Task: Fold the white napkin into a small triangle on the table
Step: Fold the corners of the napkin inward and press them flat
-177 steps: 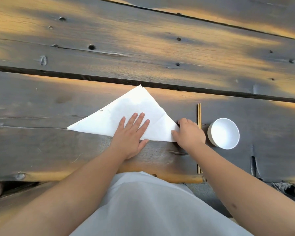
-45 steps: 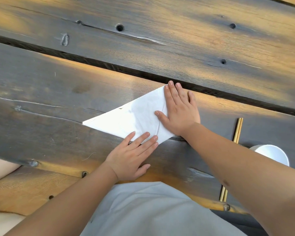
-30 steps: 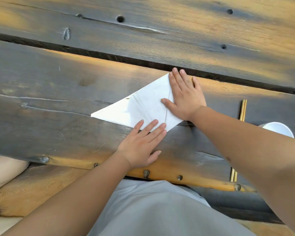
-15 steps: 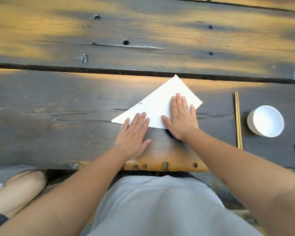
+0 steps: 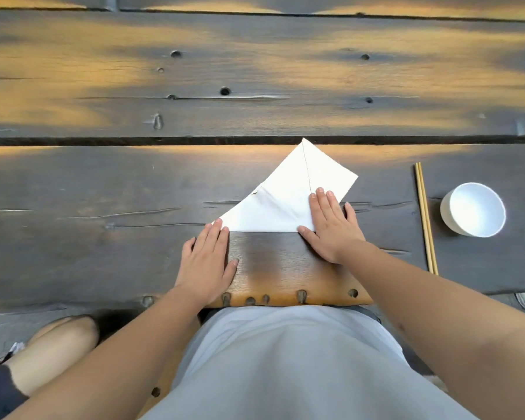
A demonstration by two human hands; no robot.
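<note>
The white napkin (image 5: 288, 195) lies flat on the dark wooden table (image 5: 103, 237), folded into a triangle with its right corner flap turned over toward the top. My right hand (image 5: 331, 225) presses flat on the napkin's lower right part, fingers spread. Flat on the table lies my left hand (image 5: 206, 262), its fingertips just touching the napkin's left tip. Neither hand grips anything.
A pair of wooden chopsticks (image 5: 425, 216) lies to the right of the napkin, and a white bowl (image 5: 473, 209) stands beyond them. The table's near edge (image 5: 285, 298) runs just under my wrists. A gap between planks (image 5: 134, 140) runs behind the napkin.
My left hand has slid off the napkin to the left tip and down onto the bare table. My right hand has slid down toward the napkin's lower right. The napkin stays flat.
</note>
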